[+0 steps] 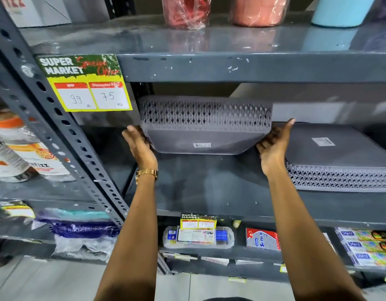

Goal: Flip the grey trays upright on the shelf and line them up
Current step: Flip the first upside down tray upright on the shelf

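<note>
Left hand (140, 146) and right hand (272, 146) clamp grey tray (206, 127) ends — tilted mid-flip above shelf (209, 185); second tray (339, 157) upside down.

The second grey tray (339, 157) runs off the right edge; the held tray's label (202, 145) is unreadably blurred.

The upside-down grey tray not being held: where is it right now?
In the head view, the upside-down grey tray lies base up at the right of the middle shelf, just right of the right hand and the held tray.
</note>
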{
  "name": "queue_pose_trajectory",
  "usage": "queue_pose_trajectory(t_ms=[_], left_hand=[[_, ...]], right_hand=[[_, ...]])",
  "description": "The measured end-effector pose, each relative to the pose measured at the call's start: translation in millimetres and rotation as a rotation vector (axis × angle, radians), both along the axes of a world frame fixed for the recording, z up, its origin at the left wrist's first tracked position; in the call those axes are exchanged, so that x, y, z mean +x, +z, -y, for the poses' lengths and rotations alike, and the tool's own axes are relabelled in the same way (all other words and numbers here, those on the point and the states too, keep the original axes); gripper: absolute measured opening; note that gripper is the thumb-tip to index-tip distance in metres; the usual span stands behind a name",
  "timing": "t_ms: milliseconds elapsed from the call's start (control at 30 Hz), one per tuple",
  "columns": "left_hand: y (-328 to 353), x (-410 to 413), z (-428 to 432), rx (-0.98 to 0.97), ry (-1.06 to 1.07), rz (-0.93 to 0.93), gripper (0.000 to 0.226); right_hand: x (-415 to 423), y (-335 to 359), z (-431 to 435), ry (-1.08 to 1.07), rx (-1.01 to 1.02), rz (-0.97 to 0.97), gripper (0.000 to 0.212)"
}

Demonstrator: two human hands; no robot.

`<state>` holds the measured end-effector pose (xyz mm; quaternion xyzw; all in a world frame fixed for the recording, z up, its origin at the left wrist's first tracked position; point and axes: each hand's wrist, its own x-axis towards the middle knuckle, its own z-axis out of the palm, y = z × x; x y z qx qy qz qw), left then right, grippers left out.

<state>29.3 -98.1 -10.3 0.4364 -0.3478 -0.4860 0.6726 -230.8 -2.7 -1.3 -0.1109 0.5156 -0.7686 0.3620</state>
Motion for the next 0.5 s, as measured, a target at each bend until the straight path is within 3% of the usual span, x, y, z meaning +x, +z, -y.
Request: queue_pose_trajectory(t_ms=[67,133,267,300,433,500], left_hand=[[-2.4,3.1,-3.0,0.057,-0.060,0.009,0.128],[-14.9,9.6,1.7,0.134,-0.111,0.085,0.126],[-27.2,15.2,-8.8,0.251,-0.158,0.196,0.093],[-27.4,14.2,-14.2,0.265,-0.183,0.230,0.088],[-33.4,14.8,-21.7,0.313,-0.176,0.497,0.064],[-34.5,16.0,-21.1,0.344,-0.135,0.603,0.056]], right_hand=[[-4.4,-2.0,-1.5,0.042,0.018,0.004,0.061],[-10.4,-5.4,-1.6,0.104,0.059,-0.023,0.056],[-52.3,-61.0,21.4,0.154,0.335,-0.153,0.105],[-52.7,-66.6,20.7,0.169,0.407,-0.203,0.101],[-8.2,-32.1,-6.3,0.171,0.521,-0.495,0.044],[-1.0,-29.7,-9.5,0.178,0.551,-0.569,0.038]])
